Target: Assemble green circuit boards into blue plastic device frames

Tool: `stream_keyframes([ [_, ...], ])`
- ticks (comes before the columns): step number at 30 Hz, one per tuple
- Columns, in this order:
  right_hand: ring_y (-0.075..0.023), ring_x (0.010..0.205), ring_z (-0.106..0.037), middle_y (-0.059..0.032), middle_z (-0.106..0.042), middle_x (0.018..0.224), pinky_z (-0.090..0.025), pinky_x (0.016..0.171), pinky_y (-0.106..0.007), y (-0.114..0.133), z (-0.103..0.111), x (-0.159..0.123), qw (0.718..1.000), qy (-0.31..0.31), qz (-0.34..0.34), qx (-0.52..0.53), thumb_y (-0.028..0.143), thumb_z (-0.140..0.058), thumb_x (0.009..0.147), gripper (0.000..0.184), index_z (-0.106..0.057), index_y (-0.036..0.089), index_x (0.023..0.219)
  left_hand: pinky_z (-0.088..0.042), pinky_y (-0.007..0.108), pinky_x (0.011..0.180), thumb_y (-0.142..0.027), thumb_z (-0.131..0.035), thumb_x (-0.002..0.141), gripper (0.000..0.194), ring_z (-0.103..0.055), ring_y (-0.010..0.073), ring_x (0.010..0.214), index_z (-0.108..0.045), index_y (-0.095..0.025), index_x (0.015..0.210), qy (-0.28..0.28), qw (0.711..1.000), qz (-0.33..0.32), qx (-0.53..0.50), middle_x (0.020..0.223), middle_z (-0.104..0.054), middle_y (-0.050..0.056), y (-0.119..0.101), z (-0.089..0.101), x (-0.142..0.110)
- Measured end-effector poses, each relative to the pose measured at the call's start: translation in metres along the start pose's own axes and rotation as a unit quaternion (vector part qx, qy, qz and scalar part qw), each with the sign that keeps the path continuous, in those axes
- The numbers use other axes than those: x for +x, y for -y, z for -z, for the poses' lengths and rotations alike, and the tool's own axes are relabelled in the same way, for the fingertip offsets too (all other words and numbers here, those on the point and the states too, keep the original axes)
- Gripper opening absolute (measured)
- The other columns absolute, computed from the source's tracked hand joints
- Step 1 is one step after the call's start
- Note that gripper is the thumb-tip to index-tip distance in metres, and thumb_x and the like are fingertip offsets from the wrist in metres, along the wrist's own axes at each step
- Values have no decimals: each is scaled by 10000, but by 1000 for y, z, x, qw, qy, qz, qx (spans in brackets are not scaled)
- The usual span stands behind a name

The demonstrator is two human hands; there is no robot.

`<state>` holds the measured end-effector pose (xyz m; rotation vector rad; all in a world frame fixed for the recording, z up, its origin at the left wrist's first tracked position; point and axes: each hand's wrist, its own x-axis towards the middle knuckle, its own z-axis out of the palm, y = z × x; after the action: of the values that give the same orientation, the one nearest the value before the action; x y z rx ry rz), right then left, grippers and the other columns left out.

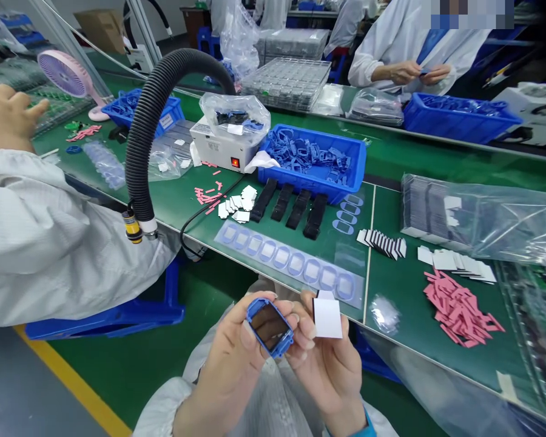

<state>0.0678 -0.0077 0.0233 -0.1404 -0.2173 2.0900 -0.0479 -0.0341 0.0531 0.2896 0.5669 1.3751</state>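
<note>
Clock centre: the blue frame, with 12 o'clock pointing away from the wearer.

Item. Blue frame (282, 348), one, with a dark panel (269, 326) set in it, face up towards the wearer. Located above the lap, just off the near edge of the green bench (346, 382). Long axis tilted, about 11 to 5 o'clock.

Item. Left hand (234, 340). Closed about the frame from 7 to 11 o'clock, thumb along its near-left edge; the nearer of the two to the frame.

Item. Right hand (325, 364). Gripping a white card (328, 318), dark along its 9 o'clock edge; fingertips close to the frame's 3 o'clock side, contact not certain.

Relation. Card at 3 o'clock from the frame, near and apart, with the right fingers between; card's long axis about 12 to 6, so the two axes stand askew.

Surroundings. Film strip of rounded outlines (282, 256), between 12 and 1 o'clock. Black strips (295, 209), four, beyond it. Blue bin of blue parts (355, 167), beyond those. Row of dark-edged white pieces (382, 243), 2 o'clock. Heap of pink strips (459, 309), 3 o'clock, well apart.
</note>
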Motion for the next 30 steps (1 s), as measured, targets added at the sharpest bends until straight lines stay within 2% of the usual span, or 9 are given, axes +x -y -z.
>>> stream_keyframes([
  [5,-73,620,-515,4,-572,711,-481,609,-171,7,-1,-6,998,-32,27,-54,404,-669,820,198,-692,221,893,-550,164,793,-330,-682,818,233,-708,118,916,-733,-253,1032,3,1000,-5,19,985,-779,-15,8,-6,3],
  [8,-111,659,-543,-9,-606,744,-480,599,-222,13,-2,-15,978,-74,88,-174,467,-631,834,236,-665,271,960,-559,178,791,-326,-698,804,230,-709,124,902,-737,-253,1019,2,999,-4,35,970,-776,-15,10,-9,4],
  [10,-144,701,-568,-18,-635,782,-487,615,-265,18,-2,-22,934,-98,166,-301,482,-625,835,238,-645,298,986,-560,179,796,-330,-733,766,241,-714,131,900,-747,-257,996,-10,999,-5,48,972,-778,-12,10,-10,5],
  [14,-205,808,-607,-39,-663,820,-495,705,-351,26,-3,-31,784,-104,316,-525,369,-642,853,177,-654,304,1017,-563,187,794,-329,-779,708,258,-729,157,898,-762,-264,956,-35,996,-12,76,969,-791,6,12,-9,6],
  [18,-238,861,-597,-65,-678,920,-478,733,-397,29,-3,-36,632,-61,380,-673,229,-643,853,274,-656,267,1124,-552,212,833,-335,-769,719,275,-716,170,945,-751,-276,987,-21,994,-25,102,998,-788,14,17,-4,5],
  [20,-246,894,-586,-56,-682,955,-477,740,-396,29,-4,-38,566,-49,393,-723,167,-665,820,332,-663,269,1136,-545,222,847,-333,-760,732,279,-707,181,974,-744,-273,1004,-13,992,-36,121,1020,-785,25,19,-1,5],
  [21,-250,915,-579,-50,-684,970,-478,746,-392,28,-4,-38,544,-48,388,-742,141,-674,805,356,-669,275,1134,-544,225,846,-331,-756,736,278,-706,187,978,-742,-271,1008,-10,991,-44,129,1027,-783,30,20,0,4],
  [23,-254,946,-564,-39,-686,990,-479,759,-388,25,-5,-39,518,-52,377,-766,107,-683,785,398,-672,291,1137,-544,235,844,-323,-748,745,272,-707,197,976,-742,-266,1011,-8,988,-59,143,1032,-781,39,22,1,4],
  [30,-261,945,-545,-18,-691,1005,-458,782,-403,21,-7,-37,478,-70,372,-792,110,-695,778,472,-648,349,1181,-535,230,851,-304,-745,754,257,-704,199,990,-739,-271,1009,-11,986,-65,155,1067,-773,40,29,4,5],
])
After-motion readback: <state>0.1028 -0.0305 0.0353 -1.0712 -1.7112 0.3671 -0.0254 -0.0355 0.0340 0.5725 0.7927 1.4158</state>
